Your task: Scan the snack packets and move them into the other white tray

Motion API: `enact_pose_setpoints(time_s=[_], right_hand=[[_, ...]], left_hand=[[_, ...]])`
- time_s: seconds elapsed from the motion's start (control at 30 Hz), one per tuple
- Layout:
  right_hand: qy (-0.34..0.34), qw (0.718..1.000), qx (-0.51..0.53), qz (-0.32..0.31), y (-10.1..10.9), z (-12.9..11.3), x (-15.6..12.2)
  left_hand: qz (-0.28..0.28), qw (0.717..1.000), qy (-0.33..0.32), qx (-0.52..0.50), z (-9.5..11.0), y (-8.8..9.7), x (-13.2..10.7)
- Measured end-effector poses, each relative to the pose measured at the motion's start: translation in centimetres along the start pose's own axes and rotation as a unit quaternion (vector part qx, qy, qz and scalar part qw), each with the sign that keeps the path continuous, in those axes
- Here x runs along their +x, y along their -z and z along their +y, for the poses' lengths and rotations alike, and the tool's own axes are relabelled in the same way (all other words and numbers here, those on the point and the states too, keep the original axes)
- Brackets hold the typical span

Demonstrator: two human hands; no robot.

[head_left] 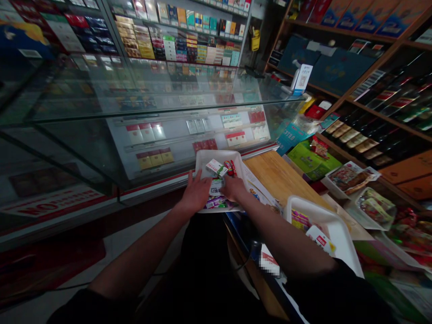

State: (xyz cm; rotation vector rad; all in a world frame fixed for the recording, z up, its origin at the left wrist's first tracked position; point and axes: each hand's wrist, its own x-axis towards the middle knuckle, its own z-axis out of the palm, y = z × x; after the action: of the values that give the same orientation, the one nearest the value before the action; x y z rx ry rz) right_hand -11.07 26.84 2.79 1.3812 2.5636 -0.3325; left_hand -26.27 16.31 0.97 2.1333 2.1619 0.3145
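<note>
A white plastic tray [218, 158] lies at the end of a wooden counter, holding a heap of small packets. Among them are a white box [215, 166], a red-and-yellow tube-like item [230, 168] and a purple packet [216, 203]. My left hand [197, 192] rests with spread fingers at the tray's left side. My right hand [232, 188] lies over the heap, its fingertips among the packets, and I cannot tell whether it grips one. Beneath my right forearm stands a second white tray [324, 216] holding a white-and-red box [320, 240].
A glass display counter [151, 108] full of cigarette packs runs along the left, with more packs on the wall shelves behind it. Wooden shelves [371, 94] of boxes and bottles rise on the right. Snack packs in clear trays [374, 207] lie beyond the counter [280, 177].
</note>
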Motion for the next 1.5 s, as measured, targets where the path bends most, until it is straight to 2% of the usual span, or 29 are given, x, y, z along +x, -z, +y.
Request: enact_pose_setpoints(time_s=[0.17, 0.3, 0.43, 0.6, 0.7, 0.83, 0.97, 1.1, 1.27, 1.4, 1.5], right_hand=[[0.017, 0.999, 0.021, 0.020, -0.4, -0.5, 0.9], [-0.023, 0.994, 0.088, 0.062, -0.2, -0.8, 1.5], [-0.050, 0.990, 0.126, 0.043, 0.3, -0.8, 1.8], [-0.045, 0.986, 0.146, 0.061, 1.0, -0.3, 0.7], [-0.050, 0.979, 0.189, 0.063, 1.4, 0.5, -0.3], [-0.027, 0.963, 0.249, 0.097, 1.8, 2.5, -1.5], [0.011, 0.932, 0.340, 0.123, 1.9, 5.5, -2.8], [0.028, 0.886, 0.442, 0.134, 2.3, 8.3, -4.6], [0.031, 0.851, 0.504, 0.143, 3.1, 10.2, -7.4], [0.018, 0.832, 0.534, 0.149, 3.1, 11.7, -9.0], [0.015, 0.833, 0.521, 0.184, 2.8, 13.2, -10.0]], left_hand=[[-0.013, 1.000, 0.007, -0.004, -0.2, -0.9, 0.1], [-0.018, 1.000, 0.008, -0.003, -0.1, -1.2, 0.2], [-0.016, 1.000, 0.017, -0.008, 0.0, -1.1, 0.2], [-0.011, 0.999, 0.021, -0.024, 0.0, -0.6, 0.2], [-0.009, 0.999, 0.025, -0.037, -0.2, -0.2, 0.2], [0.015, 0.996, 0.038, -0.077, -0.6, 0.4, 0.3], [0.056, 0.975, 0.042, -0.211, -0.5, 1.7, 0.2], [0.059, 0.930, 0.078, -0.354, 1.0, 3.0, 0.1], [0.052, 0.902, 0.080, -0.422, 4.1, 3.3, 0.5], [0.065, 0.899, 0.081, -0.425, 6.1, 3.1, 0.9], [0.079, 0.903, 0.063, -0.417, 7.5, 2.9, 1.4]])
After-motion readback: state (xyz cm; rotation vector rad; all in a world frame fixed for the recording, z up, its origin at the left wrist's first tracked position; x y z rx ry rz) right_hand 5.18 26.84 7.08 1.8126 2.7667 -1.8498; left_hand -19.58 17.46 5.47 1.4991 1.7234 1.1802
